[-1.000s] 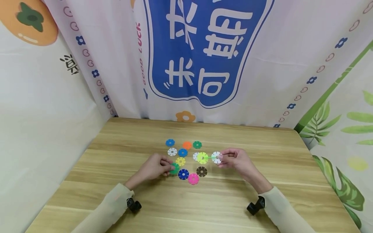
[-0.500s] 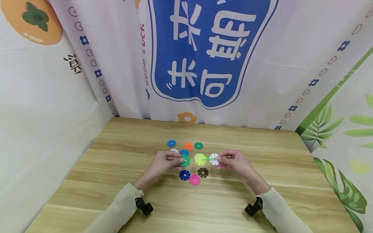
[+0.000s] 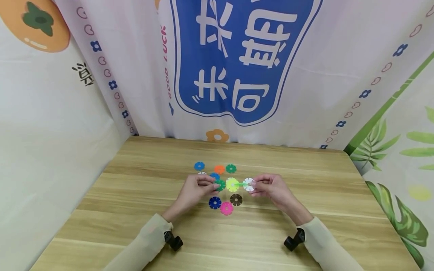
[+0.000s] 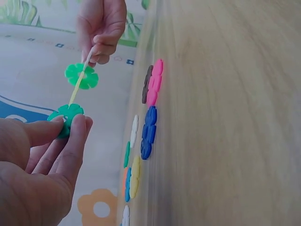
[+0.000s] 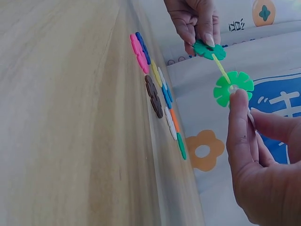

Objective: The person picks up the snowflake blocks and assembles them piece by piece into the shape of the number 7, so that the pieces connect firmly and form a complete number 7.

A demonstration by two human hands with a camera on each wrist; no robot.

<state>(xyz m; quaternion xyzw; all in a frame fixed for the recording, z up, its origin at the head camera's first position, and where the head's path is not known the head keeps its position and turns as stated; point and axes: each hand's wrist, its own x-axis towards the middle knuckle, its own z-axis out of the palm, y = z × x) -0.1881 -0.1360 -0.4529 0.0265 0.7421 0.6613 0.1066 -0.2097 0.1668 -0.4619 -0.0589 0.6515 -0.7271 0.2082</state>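
Observation:
Thumb and fingers of my left hand [image 3: 198, 188] pinch a green notched flower disc [image 3: 221, 184] above the table. My right hand [image 3: 272, 188] pinches a white flower disc [image 3: 248, 184]. That white disc is joined to a bright green disc [image 5: 235, 88], which is joined to a yellow-green disc [image 3: 232, 184], making a short chain. In both wrist views the yellow-green disc appears edge-on, its end meeting the rim of the left hand's green disc. Whether their slots are engaged, I cannot tell.
Loose discs lie on the wooden table [image 3: 257, 241]: navy [image 3: 215, 203], pink [image 3: 226, 208], brown [image 3: 236, 200], orange [image 3: 219, 169], green [image 3: 231, 168], blue [image 3: 199, 166] and others. The left hand hides a yellow disc [image 4: 135, 178] from the head view. A printed curtain [image 3: 145, 75] hangs behind.
The left hand has carried the green disc rightward, up to the yellow-green disc. The right hand has shifted slightly left, still holding the chain by its white disc.

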